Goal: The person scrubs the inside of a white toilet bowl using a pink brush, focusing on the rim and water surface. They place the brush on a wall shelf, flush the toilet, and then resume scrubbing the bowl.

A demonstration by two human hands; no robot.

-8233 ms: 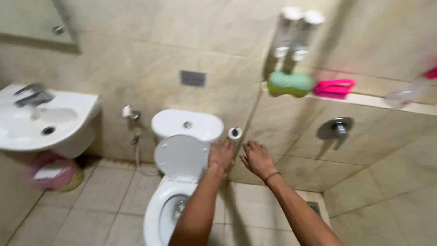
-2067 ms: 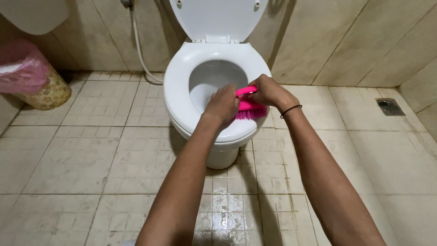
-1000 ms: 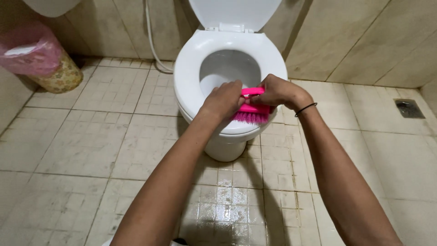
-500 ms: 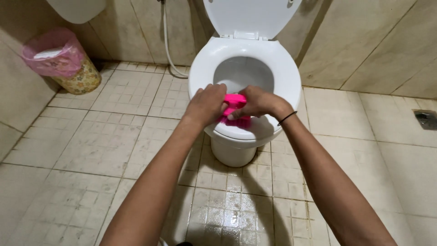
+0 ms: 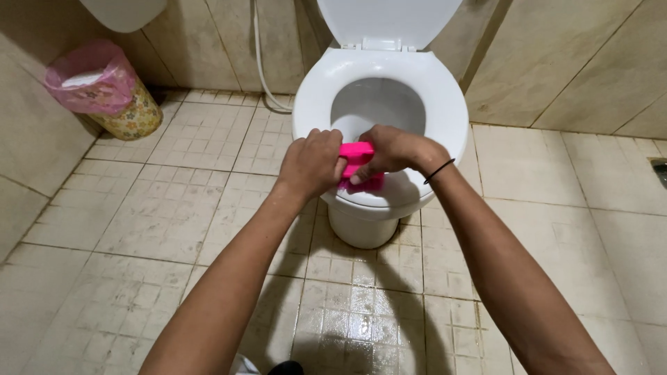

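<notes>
Together, left hand (image 5: 314, 162) and right hand (image 5: 392, 149) clench the bright pink plastic scrub brush (image 5: 356, 161) against the white ceramic toilet's front rim (image 5: 389, 201).

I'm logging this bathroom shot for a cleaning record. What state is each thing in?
White plastic toilet lid: raised, upright.
White toilet seat: down on the bowl.
Pink scrub brush: pressed on the seat's front rim.
Left hand: closed on the brush.
Right hand: closed on the brush.
Floral waste bin with pink liner: upright, lined.
Beige tiled floor: wet near the toilet.
</notes>
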